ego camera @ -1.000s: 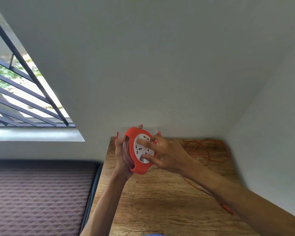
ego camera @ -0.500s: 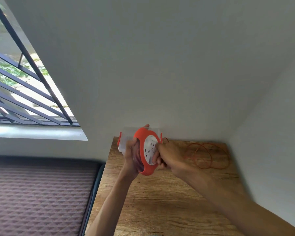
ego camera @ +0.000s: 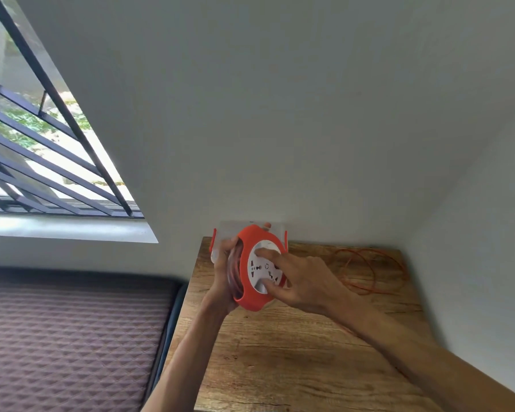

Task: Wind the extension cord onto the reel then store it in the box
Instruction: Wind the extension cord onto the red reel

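Note:
An orange cord reel [ego camera: 246,254] with a white socket face is held upright above the far left of the wooden table [ego camera: 280,367]. My left hand [ego camera: 223,281] grips its back and rim. My right hand [ego camera: 304,282] presses fingers spread on the white face. Wound orange cord shows inside the reel's groove. Loose orange cord [ego camera: 366,272] lies in loops on the table at the far right and trails under my right forearm. A clear plastic box [ego camera: 220,233] with orange clips stands against the wall behind the reel, mostly hidden.
The table sits in a corner, with white walls behind and at the right. A dark quilted mattress [ego camera: 66,337] lies to the left, lower than the table. A barred window [ego camera: 42,162] is at the upper left.
My right hand has shifted from the reel's right edge onto its white face with fingers spread. The reel has turned slightly to face me more. The view has tilted a little.

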`<state>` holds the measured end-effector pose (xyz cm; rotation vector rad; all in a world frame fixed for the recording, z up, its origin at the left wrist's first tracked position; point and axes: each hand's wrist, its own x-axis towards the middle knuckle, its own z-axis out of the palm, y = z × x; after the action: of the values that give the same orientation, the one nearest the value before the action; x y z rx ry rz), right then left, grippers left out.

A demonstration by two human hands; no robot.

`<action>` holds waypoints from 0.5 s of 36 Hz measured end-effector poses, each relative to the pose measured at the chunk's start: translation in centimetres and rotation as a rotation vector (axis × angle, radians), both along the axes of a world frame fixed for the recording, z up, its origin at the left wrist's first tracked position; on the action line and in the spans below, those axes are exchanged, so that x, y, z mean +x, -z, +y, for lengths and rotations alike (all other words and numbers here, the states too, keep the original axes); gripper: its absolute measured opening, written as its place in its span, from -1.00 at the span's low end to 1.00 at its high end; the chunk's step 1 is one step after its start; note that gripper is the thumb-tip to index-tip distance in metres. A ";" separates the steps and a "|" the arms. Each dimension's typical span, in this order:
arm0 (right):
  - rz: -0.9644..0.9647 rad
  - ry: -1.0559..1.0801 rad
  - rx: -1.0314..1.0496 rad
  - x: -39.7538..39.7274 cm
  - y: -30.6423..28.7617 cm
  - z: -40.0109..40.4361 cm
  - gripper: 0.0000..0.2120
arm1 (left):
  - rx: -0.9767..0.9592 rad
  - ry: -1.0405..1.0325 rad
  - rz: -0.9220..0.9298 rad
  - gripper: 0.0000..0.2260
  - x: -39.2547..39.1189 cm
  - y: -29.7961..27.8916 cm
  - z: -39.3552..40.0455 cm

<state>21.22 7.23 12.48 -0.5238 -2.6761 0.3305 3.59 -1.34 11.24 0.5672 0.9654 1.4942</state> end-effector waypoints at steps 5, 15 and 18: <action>0.066 0.135 0.105 -0.6 -0.4 -0.1 -0.30 | 0.048 0.019 0.005 -0.43 0.6 -0.4 -0.2; 0.175 0.653 -1.385 -2.2 0.3 -1.3 -0.41 | 0.085 0.127 -0.004 -0.19 0.8 1.2 0.4; 0.231 0.461 -0.610 -1.3 1.1 -1.9 -0.62 | 0.058 0.010 -0.018 -0.30 0.8 1.0 0.3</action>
<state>19.89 5.34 11.42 -1.1700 -2.1163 1.0010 4.44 -1.09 10.20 0.5988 0.9061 1.5196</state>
